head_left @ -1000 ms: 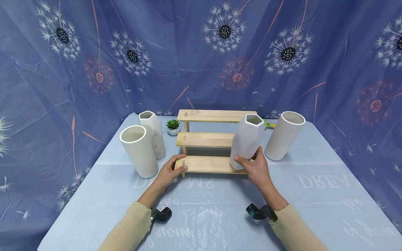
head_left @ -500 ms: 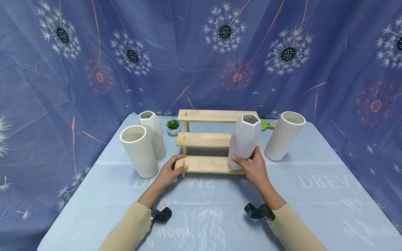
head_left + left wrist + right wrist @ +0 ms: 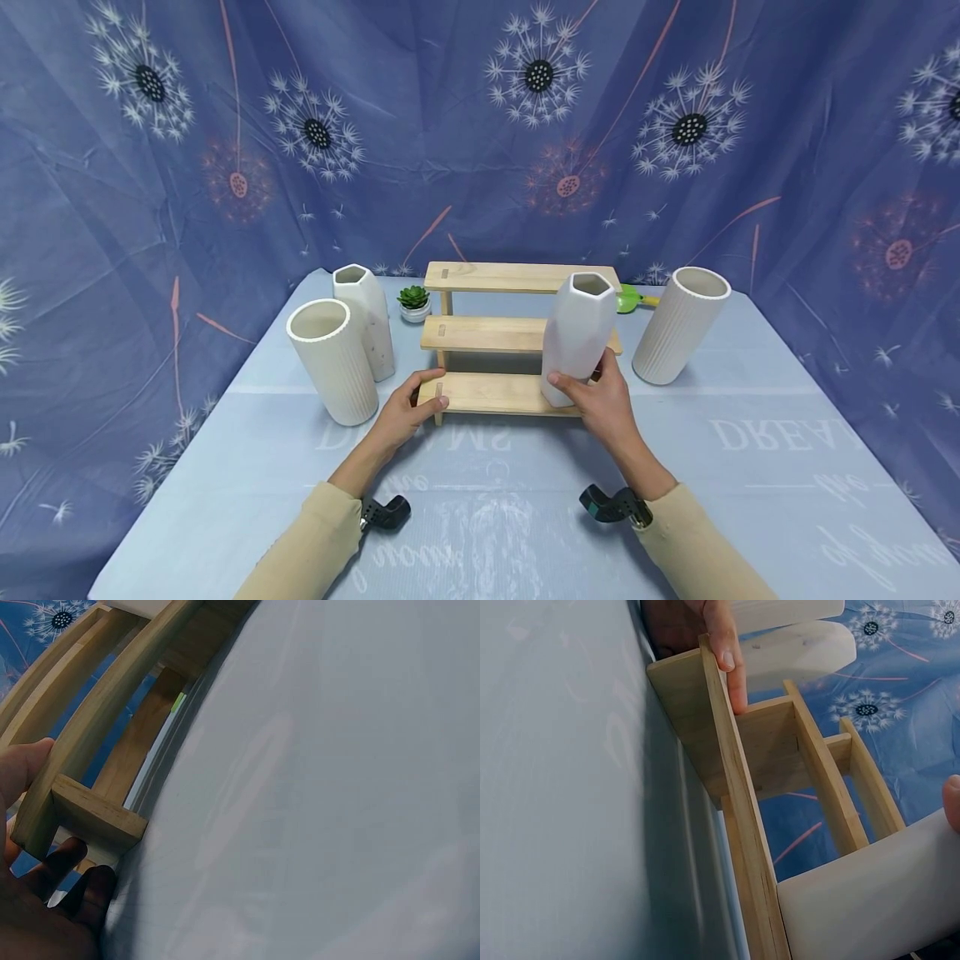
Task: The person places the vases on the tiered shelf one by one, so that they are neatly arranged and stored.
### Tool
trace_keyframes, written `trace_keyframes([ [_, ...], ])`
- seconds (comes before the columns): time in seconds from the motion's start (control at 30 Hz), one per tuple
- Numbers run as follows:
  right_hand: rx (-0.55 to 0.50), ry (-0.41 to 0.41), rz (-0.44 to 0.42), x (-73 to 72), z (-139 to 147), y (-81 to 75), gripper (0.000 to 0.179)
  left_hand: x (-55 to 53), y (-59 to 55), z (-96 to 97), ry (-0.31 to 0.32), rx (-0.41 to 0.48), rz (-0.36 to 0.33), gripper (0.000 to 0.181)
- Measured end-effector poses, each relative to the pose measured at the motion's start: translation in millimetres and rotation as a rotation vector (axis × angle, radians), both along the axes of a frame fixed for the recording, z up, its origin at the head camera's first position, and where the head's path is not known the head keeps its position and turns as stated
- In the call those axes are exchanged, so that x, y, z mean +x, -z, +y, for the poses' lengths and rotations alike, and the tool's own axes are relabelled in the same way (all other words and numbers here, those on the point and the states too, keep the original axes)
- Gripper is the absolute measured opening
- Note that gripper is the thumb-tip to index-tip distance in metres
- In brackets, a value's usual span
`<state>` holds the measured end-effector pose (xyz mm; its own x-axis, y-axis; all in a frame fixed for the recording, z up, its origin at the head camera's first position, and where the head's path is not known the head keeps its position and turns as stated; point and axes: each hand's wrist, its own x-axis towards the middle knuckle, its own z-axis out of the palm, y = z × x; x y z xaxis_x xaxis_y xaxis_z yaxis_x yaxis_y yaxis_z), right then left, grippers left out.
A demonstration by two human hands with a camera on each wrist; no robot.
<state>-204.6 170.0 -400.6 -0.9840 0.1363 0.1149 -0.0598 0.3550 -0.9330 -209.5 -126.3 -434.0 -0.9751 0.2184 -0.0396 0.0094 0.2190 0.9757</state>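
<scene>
A three-tier wooden shelf (image 3: pixel 487 392) stands mid-table. My left hand (image 3: pixel 405 412) grips the left end of its lowest board, thumb on top; in the left wrist view the other fingers (image 3: pixel 69 859) curl beneath the board. On the right part of that same board a white faceted vase (image 3: pixel 576 333) stands upright, its base touching the wood in the right wrist view. My right hand (image 3: pixel 606 404) holds this vase low down, thumb on the front and fingers round its right side. The fingers behind the vase are mostly hidden.
Left of the shelf stand a ribbed white vase (image 3: pixel 333 367) and a faceted, dotted vase (image 3: pixel 367 321). A small potted succulent (image 3: pixel 413 304) sits behind them. At right are another ribbed vase (image 3: pixel 678 329) and a green tool with a yellow handle (image 3: pixel 628 300).
The faceted vase has slid a little to the left along the lowest board, with my right hand on it. My left hand has stayed on the shelf's left end.
</scene>
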Motion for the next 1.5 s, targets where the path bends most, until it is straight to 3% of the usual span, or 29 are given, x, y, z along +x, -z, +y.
trace_keyframes([
  [0.87, 0.079, -0.031, -0.023, 1.2, 6.1, 0.4, 0.089, 0.4, 0.7, -1.3, 0.003, -0.004, 0.011, 0.051],
  [1.2, 0.050, -0.026, -0.036, 6.9, 14.4, -1.7, 0.088, -0.2, 1.6, -1.2, 0.004, -0.005, 0.011, 0.051],
  [1.5, 0.056, -0.029, 0.062, 10.1, 26.3, 2.5, 0.075, -1.6, 1.0, -1.0, 0.009, 0.005, 0.016, 0.052],
])
